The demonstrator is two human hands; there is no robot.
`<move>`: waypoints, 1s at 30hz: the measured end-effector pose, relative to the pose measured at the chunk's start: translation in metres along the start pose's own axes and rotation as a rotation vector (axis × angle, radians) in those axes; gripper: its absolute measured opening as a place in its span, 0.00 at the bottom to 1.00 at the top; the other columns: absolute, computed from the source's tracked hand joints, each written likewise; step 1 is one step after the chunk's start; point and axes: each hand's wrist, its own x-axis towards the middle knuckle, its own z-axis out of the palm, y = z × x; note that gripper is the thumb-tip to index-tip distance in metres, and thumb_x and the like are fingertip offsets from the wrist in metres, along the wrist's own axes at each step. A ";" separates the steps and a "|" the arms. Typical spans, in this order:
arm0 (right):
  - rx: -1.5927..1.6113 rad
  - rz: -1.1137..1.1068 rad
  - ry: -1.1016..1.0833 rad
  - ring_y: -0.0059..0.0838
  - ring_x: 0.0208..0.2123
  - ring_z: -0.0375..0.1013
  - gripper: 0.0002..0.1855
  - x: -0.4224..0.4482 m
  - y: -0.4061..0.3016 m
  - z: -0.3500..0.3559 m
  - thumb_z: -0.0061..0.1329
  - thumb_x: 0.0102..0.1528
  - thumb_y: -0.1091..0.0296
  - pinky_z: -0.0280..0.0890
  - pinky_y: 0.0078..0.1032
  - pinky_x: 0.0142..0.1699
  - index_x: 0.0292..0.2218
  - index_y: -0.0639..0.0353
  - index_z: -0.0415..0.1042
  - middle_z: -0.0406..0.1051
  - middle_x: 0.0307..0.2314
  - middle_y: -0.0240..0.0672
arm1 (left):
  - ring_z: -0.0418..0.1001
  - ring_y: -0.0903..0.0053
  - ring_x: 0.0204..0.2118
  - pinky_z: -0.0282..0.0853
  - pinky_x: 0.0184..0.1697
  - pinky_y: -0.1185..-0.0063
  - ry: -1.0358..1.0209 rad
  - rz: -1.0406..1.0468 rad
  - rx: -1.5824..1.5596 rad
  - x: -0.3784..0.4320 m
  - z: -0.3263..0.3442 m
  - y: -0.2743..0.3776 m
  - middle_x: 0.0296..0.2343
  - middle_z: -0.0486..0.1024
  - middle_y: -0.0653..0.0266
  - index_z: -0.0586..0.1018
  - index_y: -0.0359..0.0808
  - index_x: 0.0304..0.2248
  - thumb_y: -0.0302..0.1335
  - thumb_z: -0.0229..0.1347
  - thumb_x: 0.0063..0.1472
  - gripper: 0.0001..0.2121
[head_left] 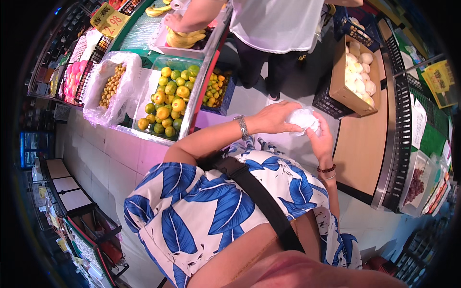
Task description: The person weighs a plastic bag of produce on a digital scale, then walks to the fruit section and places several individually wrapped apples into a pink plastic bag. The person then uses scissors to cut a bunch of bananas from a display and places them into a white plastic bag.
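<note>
Both my hands hold one white, thin-wrapped bundle (303,119) in front of my body; what is inside it cannot be made out. My left hand (275,118), with a metal watch at the wrist, grips its left side with fingers and thumb. On the right side, my right hand (320,136) pinches it between thumb and fingers, a bead bracelet below on the wrist. The bundle is above the tiled floor, between the fruit stand and a cardboard box (337,72) of whitish wrapped round fruit (360,77).
A person in a white shirt (275,25) stands ahead, one hand by bananas (185,37). Left is a metal-edged stand with green-orange citrus (167,102) and small brown fruit (112,86) in a plastic-lined container. At right, a counter (360,147) and black crate rail (398,144) run alongside.
</note>
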 end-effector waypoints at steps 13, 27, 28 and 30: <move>0.134 0.011 0.443 0.24 0.46 0.65 0.24 -0.054 0.031 -0.062 0.46 0.56 0.75 0.61 0.22 0.51 0.53 0.68 0.59 0.62 0.48 0.40 | 0.74 0.59 0.36 0.69 0.39 0.70 -0.555 0.129 -0.005 0.090 0.077 0.031 0.32 0.76 0.52 0.73 0.36 0.41 0.44 0.60 0.48 0.25; 0.019 0.334 0.926 0.18 0.36 0.71 0.18 -0.150 0.074 -0.181 0.46 0.55 0.74 0.66 0.15 0.38 0.48 0.61 0.65 0.69 0.39 0.31 | 0.76 0.73 0.32 0.70 0.37 0.78 -0.610 -0.005 -0.017 0.266 0.150 -0.031 0.31 0.78 0.59 0.77 0.35 0.39 0.39 0.59 0.50 0.19; -0.010 0.296 0.911 0.20 0.37 0.71 0.19 -0.150 0.080 -0.193 0.46 0.55 0.74 0.66 0.16 0.38 0.49 0.61 0.65 0.68 0.40 0.32 | 0.76 0.80 0.30 0.70 0.34 0.82 -0.622 0.174 -0.028 0.272 0.177 0.012 0.28 0.78 0.63 0.77 0.34 0.40 0.35 0.59 0.51 0.17; -0.118 0.205 0.940 0.24 0.39 0.70 0.24 -0.143 0.066 -0.186 0.49 0.52 0.74 0.67 0.18 0.40 0.51 0.59 0.62 0.65 0.44 0.36 | 0.75 0.82 0.31 0.70 0.37 0.82 -0.728 0.308 -0.132 0.265 0.217 0.053 0.30 0.78 0.63 0.77 0.36 0.40 0.33 0.61 0.51 0.17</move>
